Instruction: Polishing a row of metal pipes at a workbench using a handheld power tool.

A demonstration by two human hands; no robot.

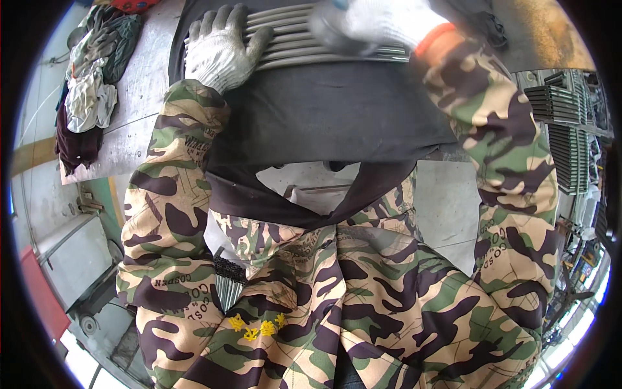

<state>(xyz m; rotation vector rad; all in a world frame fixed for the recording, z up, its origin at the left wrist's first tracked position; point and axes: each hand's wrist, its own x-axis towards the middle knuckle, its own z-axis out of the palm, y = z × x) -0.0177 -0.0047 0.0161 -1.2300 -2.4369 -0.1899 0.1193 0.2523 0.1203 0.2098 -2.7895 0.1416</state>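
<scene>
Several grey metal tubes (285, 47) lie side by side across a dark cloth (330, 117) on the work table. My left hand (221, 48), in a white knit glove with grey-coated fingers, rests flat over their left part, thumb and fingers apart. Over the right part of the tubes is my right hand (382, 23), in a white glove with an orange cuff. Motion smears its fingers and a dark grey rounded shape beneath them; I cannot make out whether that is the glove's coating or something held.
Used gloves and rags (94, 84) are heaped on the metal tabletop (146, 97) at the left. A red item (133, 5) shows at the far edge. On the right are a rust-stained surface (557, 32) and stacked metal tubes (564, 104) below it.
</scene>
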